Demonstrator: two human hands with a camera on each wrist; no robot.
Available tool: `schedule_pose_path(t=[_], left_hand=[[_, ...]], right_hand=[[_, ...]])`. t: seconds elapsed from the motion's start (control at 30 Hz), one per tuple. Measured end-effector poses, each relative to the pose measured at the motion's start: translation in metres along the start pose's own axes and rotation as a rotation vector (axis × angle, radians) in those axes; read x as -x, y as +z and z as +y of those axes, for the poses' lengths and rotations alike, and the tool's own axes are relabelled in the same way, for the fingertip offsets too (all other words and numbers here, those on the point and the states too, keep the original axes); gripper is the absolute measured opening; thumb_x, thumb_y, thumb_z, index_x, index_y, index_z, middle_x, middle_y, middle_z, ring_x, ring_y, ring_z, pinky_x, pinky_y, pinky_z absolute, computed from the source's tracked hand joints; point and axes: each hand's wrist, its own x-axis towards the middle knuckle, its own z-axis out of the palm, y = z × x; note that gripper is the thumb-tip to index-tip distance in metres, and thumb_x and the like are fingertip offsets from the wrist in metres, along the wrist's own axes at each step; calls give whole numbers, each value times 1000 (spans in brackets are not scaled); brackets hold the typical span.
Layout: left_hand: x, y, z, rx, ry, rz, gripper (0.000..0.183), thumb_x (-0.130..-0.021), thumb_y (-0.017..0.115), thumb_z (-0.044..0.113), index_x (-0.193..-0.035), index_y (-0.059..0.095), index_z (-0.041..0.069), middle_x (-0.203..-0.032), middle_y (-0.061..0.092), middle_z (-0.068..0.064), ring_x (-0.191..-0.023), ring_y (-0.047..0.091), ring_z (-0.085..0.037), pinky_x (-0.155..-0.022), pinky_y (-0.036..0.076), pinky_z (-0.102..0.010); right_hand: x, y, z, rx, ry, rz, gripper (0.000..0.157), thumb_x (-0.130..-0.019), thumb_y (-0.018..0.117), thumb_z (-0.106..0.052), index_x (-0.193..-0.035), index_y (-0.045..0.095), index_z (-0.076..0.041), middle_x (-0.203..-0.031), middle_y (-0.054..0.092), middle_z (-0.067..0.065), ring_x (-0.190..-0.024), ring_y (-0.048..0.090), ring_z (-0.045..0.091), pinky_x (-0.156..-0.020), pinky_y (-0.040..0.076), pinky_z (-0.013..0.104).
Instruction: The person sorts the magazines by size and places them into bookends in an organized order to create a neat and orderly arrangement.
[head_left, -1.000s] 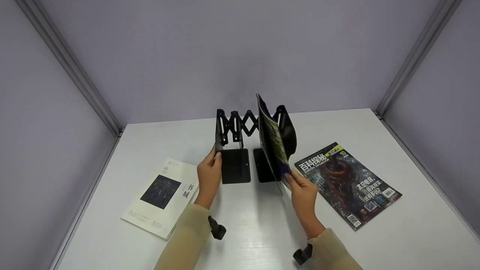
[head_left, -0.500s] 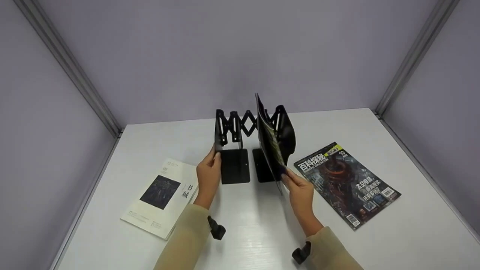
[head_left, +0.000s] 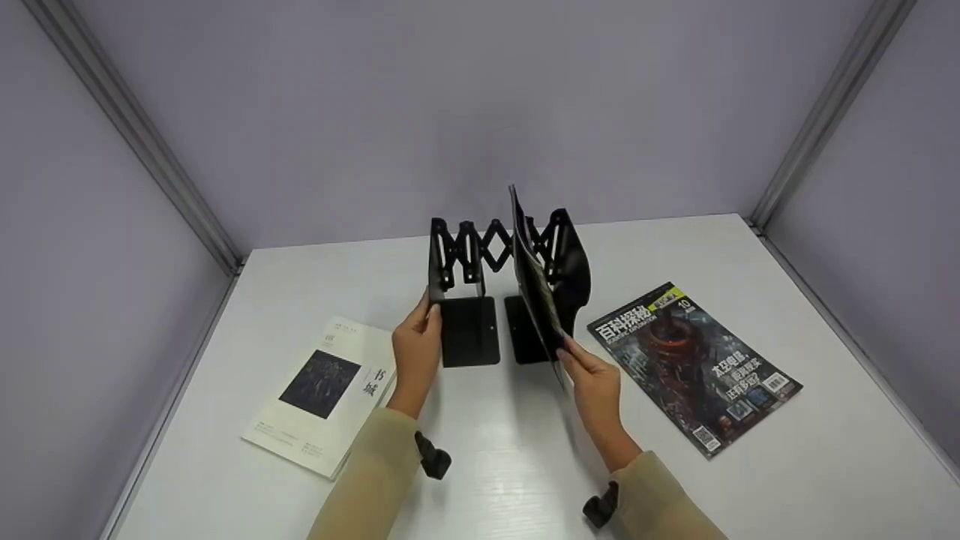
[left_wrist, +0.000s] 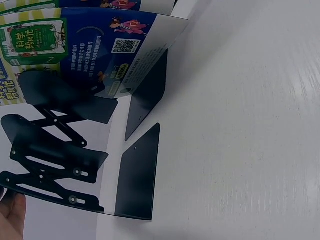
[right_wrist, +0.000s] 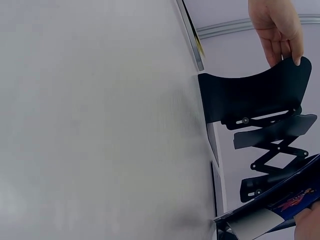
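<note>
A black expandable bookend [head_left: 496, 247] with a criss-cross lattice stands at the table's middle back. My left hand [head_left: 417, 345] pinches its left end plate between thumb and fingers, as the right wrist view also shows. With my right hand [head_left: 596, 379] I grip the near lower edge of a magazine [head_left: 534, 277] that stands upright, leaning slightly, inside the bookend's right part. Its blue and yellow cover [left_wrist: 110, 45] with a QR code shows in the left wrist view, and a second similar cover [left_wrist: 120, 4] appears behind it. The right hand's fingertips are partly hidden behind the magazine.
A cream-coloured book [head_left: 326, 394] with a dark square picture lies flat at the left. To the right lies a dark magazine [head_left: 694, 367] with a red and black cover. Grey-lilac walls [head_left: 480, 112] enclose the white table [head_left: 487, 480] at the back and sides.
My right hand has moved slightly left, swinging the magazine's near side the same way, so less of its cover shows. The left hand stays on the end plate.
</note>
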Motion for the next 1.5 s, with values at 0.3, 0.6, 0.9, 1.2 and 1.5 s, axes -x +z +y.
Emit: schedule_pose_path(t=[0.3,0.6,0.9,1.2,1.5], left_hand=[[0,0,1,-18,-25,-10,40,-101,57,13,-140,54,5,-143,55,-10,-133,55,-25,-105,51,-39],[0,0,2,-17,-25,1,39,-101,57,13,-140,54,6,-143,55,-9,-133,54,-25,-106,50,-39],[0,1,2,-15,-47,-1,40,-101,57,13,-140,54,6,-144,54,-8,-134,53,-23,-105,51,-37],[0,0,1,-26,-56,-1,40,-101,57,13,-140,54,7,-144,55,-9,-134,54,-23,-105,51,-37],[-1,0,-2,-16,-10,5,39,-100,58,10,-138,55,3,-141,56,-12,-132,56,-26,-104,52,-39]], right_hand=[[1,-1,0,-3,41,-59,33,-94,66,-6,-127,64,-3,-133,61,16,-112,64,-3,-93,53,14],[5,-1,5,101,33,-137,37,-97,65,-15,-134,62,-12,-140,58,6,-132,54,21,-99,49,13],[7,3,4,145,24,-169,39,-97,64,-15,-136,60,-12,-142,56,4,-131,53,13,-93,48,8],[6,2,5,114,5,-162,38,-93,69,-13,-131,64,-8,-138,60,8,-123,58,2,-93,50,10],[4,-12,-1,68,44,-160,43,-91,73,-14,-132,64,-8,-138,60,8,-121,59,0,-93,51,12]])
